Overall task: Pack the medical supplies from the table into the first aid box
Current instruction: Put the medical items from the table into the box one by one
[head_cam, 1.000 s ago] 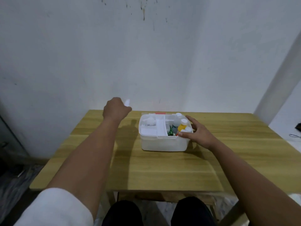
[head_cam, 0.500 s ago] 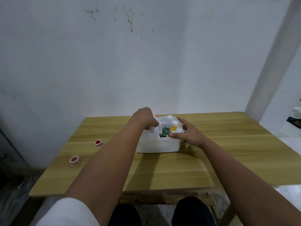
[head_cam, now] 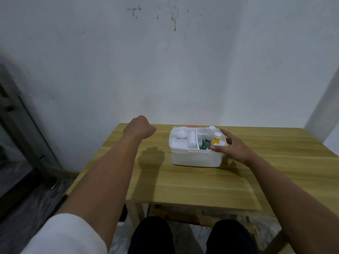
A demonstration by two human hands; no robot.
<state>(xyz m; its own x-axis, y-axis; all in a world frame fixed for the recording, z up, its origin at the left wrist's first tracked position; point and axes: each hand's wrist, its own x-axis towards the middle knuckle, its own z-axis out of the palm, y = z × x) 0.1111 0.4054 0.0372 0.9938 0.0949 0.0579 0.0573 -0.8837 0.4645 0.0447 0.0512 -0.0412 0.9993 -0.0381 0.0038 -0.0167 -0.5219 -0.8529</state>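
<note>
The white first aid box stands open on the far middle of the wooden table. Its left compartment holds a wad of cotton, and a white roll lies in the narrow middle one. On the right are white-capped bottles, a yellow bottle and a green item. My right hand grips the box's right wall, thumb on the front rim. My left hand hovers as a closed fist over the table's far left corner, left of the box. Nothing shows in it.
A white wall rises right behind the table. A sliver of something red peeks out behind the box. My left forearm hides the table's left strip. A dark door frame stands at the left, and my knees are under the near edge.
My left hand has left the box and swung back to the far left as a fist. A white roll now lies in the middle compartment. The right hand stays on the box.
</note>
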